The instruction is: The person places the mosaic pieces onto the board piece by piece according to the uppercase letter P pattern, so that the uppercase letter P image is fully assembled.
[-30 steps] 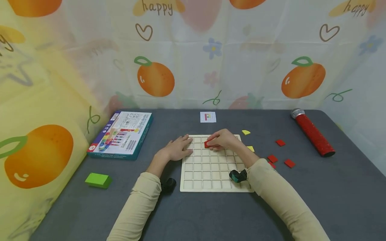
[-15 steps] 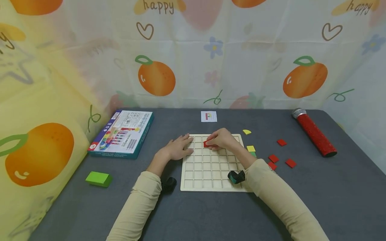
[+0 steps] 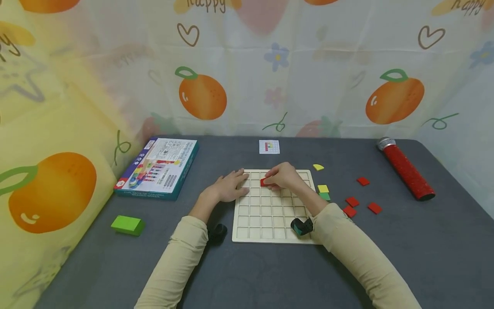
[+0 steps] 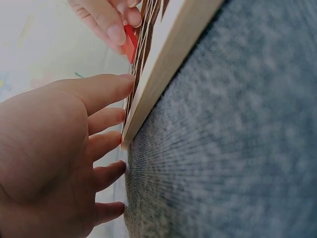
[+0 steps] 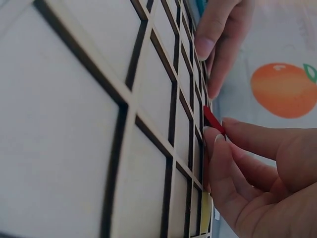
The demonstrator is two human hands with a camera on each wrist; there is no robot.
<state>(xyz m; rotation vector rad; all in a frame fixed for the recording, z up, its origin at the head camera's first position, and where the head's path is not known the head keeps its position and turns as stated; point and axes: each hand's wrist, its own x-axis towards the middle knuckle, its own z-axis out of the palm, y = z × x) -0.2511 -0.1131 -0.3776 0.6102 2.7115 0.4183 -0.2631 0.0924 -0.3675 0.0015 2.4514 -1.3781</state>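
Observation:
A pale wooden grid board [image 3: 270, 214] lies on the grey table. My right hand [image 3: 268, 180] pinches a red square tile [image 3: 264, 182] over a cell in the board's far rows. In the right wrist view the tile [image 5: 213, 120] stands tilted on edge between thumb and fingers [image 5: 237, 148], against the grid [image 5: 74, 124]. My left hand [image 3: 237, 182] lies flat with straight fingers on the board's far left corner. In the left wrist view its fingers [image 4: 106, 91] touch the board's edge [image 4: 168, 59], and the red tile [image 4: 130, 42] shows beyond.
A game box [image 3: 158, 168] and a green block [image 3: 127, 225] sit at the left. A pattern card [image 3: 269, 146] lies behind the board. Right of the board are yellow pieces [image 3: 323, 189], a green tile [image 3: 325, 196], several red tiles [image 3: 352, 201] and a red glittery tube [image 3: 405, 174].
My right forearm has shifted a little, uncovering the yellow and green tiles beside the board. The right hand still pinches the red tile over the same far cells. The left hand has stayed put.

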